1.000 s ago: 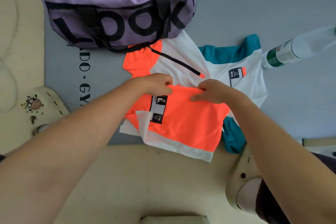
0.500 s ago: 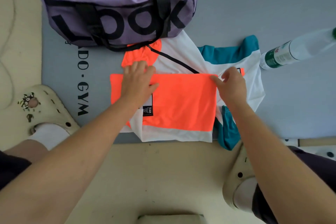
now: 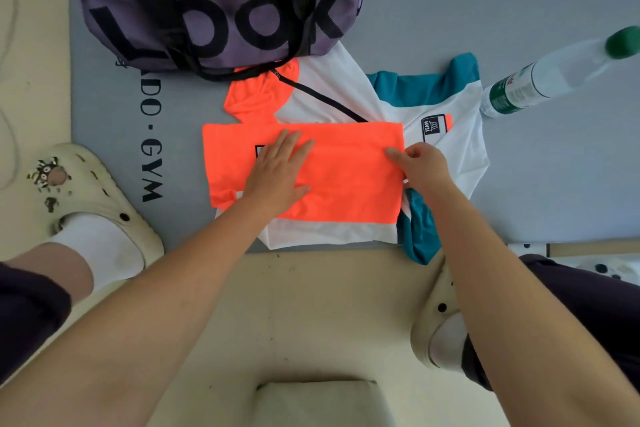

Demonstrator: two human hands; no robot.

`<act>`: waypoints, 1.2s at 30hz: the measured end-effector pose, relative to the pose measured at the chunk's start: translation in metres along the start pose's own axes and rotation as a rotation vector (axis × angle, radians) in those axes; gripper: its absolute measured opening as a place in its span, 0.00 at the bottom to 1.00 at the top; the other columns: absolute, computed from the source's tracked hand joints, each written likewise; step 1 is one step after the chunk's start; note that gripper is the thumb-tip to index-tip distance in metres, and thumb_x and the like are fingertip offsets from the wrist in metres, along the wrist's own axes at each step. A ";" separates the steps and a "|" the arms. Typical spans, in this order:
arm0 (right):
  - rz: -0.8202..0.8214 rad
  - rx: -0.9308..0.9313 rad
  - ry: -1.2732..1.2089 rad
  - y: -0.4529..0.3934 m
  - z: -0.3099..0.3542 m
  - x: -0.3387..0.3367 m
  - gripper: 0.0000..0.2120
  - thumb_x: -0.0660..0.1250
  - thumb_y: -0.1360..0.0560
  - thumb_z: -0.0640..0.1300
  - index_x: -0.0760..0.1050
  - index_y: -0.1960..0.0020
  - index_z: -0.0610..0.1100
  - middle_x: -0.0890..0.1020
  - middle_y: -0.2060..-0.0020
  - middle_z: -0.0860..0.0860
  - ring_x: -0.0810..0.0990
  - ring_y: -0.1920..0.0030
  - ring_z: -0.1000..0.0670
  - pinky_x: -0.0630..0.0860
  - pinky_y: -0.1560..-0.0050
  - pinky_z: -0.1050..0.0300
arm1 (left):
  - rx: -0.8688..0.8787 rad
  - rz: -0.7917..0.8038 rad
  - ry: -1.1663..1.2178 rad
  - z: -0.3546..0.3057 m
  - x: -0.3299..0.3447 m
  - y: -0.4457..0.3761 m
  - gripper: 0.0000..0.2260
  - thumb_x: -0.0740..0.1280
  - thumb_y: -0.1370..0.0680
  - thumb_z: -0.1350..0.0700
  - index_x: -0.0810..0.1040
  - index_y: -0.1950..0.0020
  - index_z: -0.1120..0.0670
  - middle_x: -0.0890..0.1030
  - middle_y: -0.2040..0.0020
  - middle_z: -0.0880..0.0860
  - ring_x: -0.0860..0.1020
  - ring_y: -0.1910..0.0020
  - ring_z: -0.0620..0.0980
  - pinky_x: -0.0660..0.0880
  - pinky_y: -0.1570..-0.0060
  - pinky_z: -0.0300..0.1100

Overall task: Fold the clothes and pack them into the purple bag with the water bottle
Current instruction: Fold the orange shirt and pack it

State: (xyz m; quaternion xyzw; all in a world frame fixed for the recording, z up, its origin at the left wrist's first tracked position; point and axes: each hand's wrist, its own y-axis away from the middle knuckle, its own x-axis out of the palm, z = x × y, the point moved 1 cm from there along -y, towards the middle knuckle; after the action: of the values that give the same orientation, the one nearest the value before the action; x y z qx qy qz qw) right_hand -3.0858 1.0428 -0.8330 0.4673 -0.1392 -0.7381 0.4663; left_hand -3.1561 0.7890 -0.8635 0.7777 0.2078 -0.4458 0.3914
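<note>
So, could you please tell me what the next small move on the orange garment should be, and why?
Probably fold its right edge leftward. The left hand presses the orange garment flat, while the right hand pinches that edge, and it is wide and not yet compact enough for the purple bag.

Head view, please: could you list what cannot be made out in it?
- Purple bag: its opening is cut off by the top edge.
- Black patch on the orange garment: mostly under the left hand.
- Water bottle: label print too small and blurred.
- Teal garment: largely under the orange one.
</note>
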 end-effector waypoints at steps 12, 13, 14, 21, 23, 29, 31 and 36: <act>-0.249 -0.646 0.719 0.059 0.015 0.073 0.22 0.68 0.29 0.46 0.72 0.37 0.42 0.75 0.43 0.42 0.73 0.44 0.39 0.69 0.48 0.44 | -0.418 0.175 -0.115 0.024 0.007 0.075 0.23 0.54 0.21 0.40 0.80 0.52 0.55 0.82 0.56 0.55 0.80 0.56 0.57 0.64 0.60 0.44; -0.173 -0.645 0.760 0.060 0.016 0.079 0.22 0.68 0.28 0.48 0.72 0.35 0.44 0.74 0.42 0.43 0.72 0.42 0.40 0.68 0.46 0.44 | -0.472 0.241 -0.094 0.028 0.006 0.079 0.25 0.53 0.21 0.38 0.81 0.51 0.55 0.82 0.53 0.55 0.80 0.53 0.57 0.65 0.60 0.43; -0.118 -0.613 0.791 0.059 0.017 0.083 0.23 0.67 0.27 0.50 0.72 0.35 0.45 0.73 0.41 0.43 0.71 0.40 0.40 0.66 0.45 0.45 | -0.513 0.260 -0.077 0.032 0.004 0.081 0.26 0.53 0.21 0.37 0.81 0.50 0.55 0.82 0.51 0.56 0.80 0.50 0.57 0.65 0.60 0.43; -0.218 -0.532 0.745 0.043 0.030 0.070 0.19 0.66 0.26 0.51 0.73 0.41 0.40 0.74 0.44 0.42 0.71 0.41 0.40 0.66 0.43 0.44 | -0.333 -0.196 -0.025 0.042 -0.019 0.060 0.19 0.63 0.22 0.49 0.72 0.34 0.56 0.71 0.35 0.58 0.69 0.35 0.60 0.71 0.45 0.54; -0.207 -0.581 0.718 0.034 0.040 0.066 0.19 0.67 0.25 0.50 0.72 0.39 0.41 0.74 0.42 0.43 0.71 0.40 0.40 0.65 0.42 0.45 | -0.220 -0.108 -0.022 0.050 -0.018 0.045 0.25 0.62 0.21 0.48 0.64 0.25 0.52 0.59 0.22 0.56 0.58 0.24 0.58 0.64 0.33 0.55; 0.060 -0.691 0.713 0.002 0.082 0.081 0.23 0.68 0.25 0.51 0.69 0.32 0.46 0.75 0.36 0.48 0.70 0.34 0.43 0.63 0.36 0.47 | -0.299 -0.224 0.087 0.082 -0.018 0.021 0.29 0.64 0.22 0.45 0.61 0.23 0.50 0.62 0.24 0.53 0.61 0.26 0.55 0.65 0.35 0.54; 0.145 -0.674 0.751 -0.010 0.091 0.087 0.20 0.69 0.25 0.53 0.72 0.36 0.47 0.77 0.41 0.49 0.72 0.37 0.44 0.64 0.38 0.47 | -0.348 -0.278 0.112 0.094 -0.022 0.015 0.29 0.69 0.26 0.42 0.67 0.28 0.50 0.69 0.30 0.52 0.65 0.32 0.55 0.66 0.39 0.53; 0.341 -0.621 0.807 -0.029 0.101 0.093 0.17 0.73 0.29 0.55 0.77 0.49 0.44 0.77 0.53 0.47 0.74 0.49 0.45 0.70 0.50 0.52 | -0.435 -0.025 0.140 0.118 -0.037 0.001 0.27 0.74 0.36 0.34 0.79 0.48 0.52 0.75 0.46 0.53 0.69 0.40 0.56 0.67 0.46 0.48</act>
State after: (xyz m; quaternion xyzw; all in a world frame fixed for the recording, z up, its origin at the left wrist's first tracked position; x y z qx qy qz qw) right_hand -3.1971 0.9586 -0.8509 0.5249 0.2021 -0.4200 0.7122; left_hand -3.2370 0.6960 -0.8661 0.7014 0.3351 -0.3405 0.5290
